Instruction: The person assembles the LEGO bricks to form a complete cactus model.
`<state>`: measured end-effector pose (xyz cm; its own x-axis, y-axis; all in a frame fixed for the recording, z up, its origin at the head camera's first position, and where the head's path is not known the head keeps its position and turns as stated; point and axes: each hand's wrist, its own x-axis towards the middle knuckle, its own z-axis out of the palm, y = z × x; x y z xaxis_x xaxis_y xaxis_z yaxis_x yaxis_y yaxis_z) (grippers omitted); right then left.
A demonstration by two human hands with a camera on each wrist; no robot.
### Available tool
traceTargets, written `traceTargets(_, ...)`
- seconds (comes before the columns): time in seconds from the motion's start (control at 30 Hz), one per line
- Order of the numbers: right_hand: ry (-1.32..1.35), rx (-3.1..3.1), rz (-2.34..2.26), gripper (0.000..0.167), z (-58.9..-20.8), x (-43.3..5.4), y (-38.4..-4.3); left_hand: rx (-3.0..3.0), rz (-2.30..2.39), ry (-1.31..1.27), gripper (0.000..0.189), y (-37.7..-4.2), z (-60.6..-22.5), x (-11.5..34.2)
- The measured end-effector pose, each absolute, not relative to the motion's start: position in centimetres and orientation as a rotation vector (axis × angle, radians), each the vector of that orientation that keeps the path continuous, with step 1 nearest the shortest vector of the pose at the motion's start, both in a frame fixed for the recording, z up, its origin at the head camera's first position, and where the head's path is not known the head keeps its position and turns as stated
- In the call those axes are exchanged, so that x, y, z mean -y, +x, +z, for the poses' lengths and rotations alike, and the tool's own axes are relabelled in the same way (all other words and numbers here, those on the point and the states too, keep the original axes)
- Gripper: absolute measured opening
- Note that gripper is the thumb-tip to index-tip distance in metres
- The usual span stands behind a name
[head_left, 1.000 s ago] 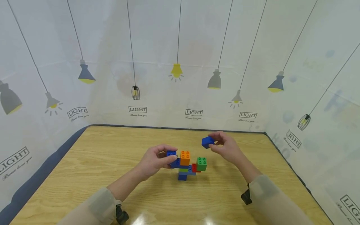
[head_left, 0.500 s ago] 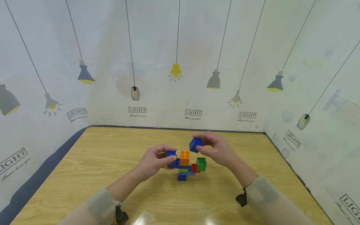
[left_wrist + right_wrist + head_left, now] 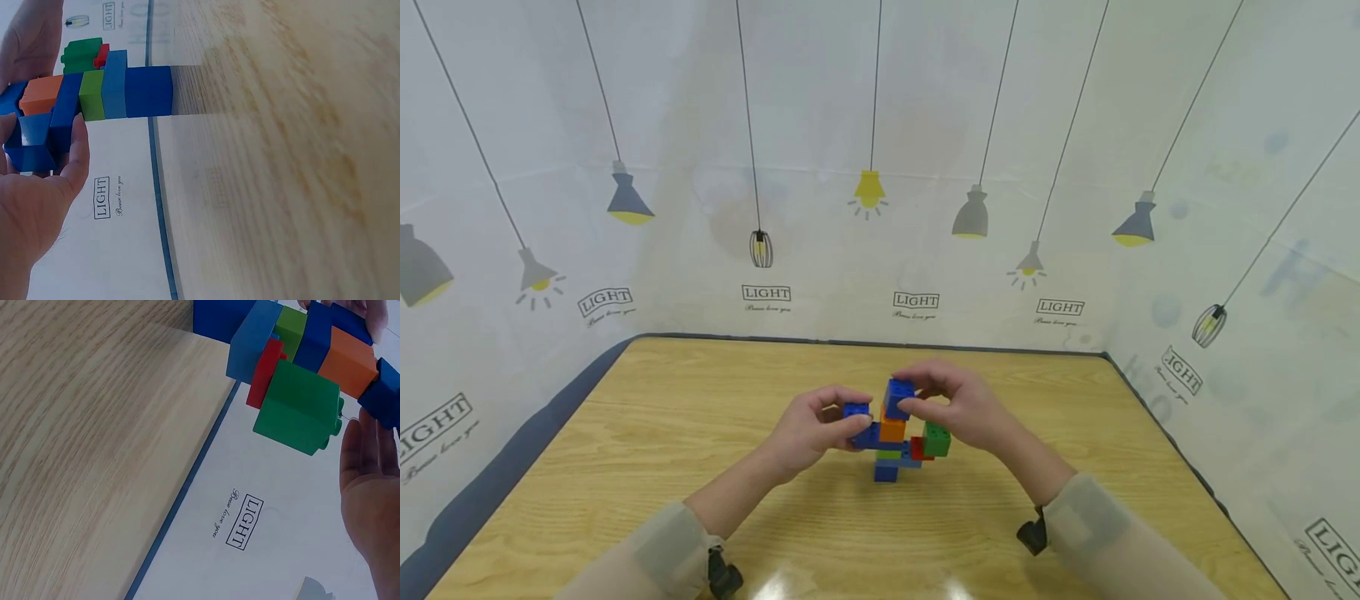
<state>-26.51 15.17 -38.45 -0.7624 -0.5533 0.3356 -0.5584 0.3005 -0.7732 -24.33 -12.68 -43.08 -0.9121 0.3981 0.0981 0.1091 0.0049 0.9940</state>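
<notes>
A stack of toy building bricks stands on the table: a dark blue brick (image 3: 886,473) at the bottom, then a light blue one (image 3: 115,84), a lime green one (image 3: 92,95) and a long blue one (image 3: 66,112). An orange brick (image 3: 892,430) sits on the long blue one. To the right, a red brick (image 3: 265,373) carries a green brick (image 3: 298,406). My left hand (image 3: 811,433) grips the blue brick (image 3: 856,410) at the stack's upper left. My right hand (image 3: 958,404) pinches another blue brick (image 3: 899,399), tilted, at the top of the orange one.
The wooden table (image 3: 700,400) has a dark edge along the back. Behind it hangs a white cloth (image 3: 820,275) printed with lamps. A dark wrist camera (image 3: 724,572) is strapped to the left wrist, another (image 3: 1033,533) to the right.
My right hand has moved left and slightly down with its blue brick, from the right of the stack to the top of the orange brick. My left hand has kept its grip in place.
</notes>
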Motion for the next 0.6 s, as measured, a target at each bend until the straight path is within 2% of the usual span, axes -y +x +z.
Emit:
traceTargets(0.23, 1.02, 2.554, 1.497, 0.029, -38.33, -14.72, -26.06, -2.066, 2.007, 0.528, 0.037, -24.3, -43.1, 12.66)
traceTargets(0.6, 0.947, 2.614, 1.509, 0.03, -38.09, -14.53, -25.92, -2.081, 1.994, 0.538, 0.039, -24.3, -43.07, 12.73)
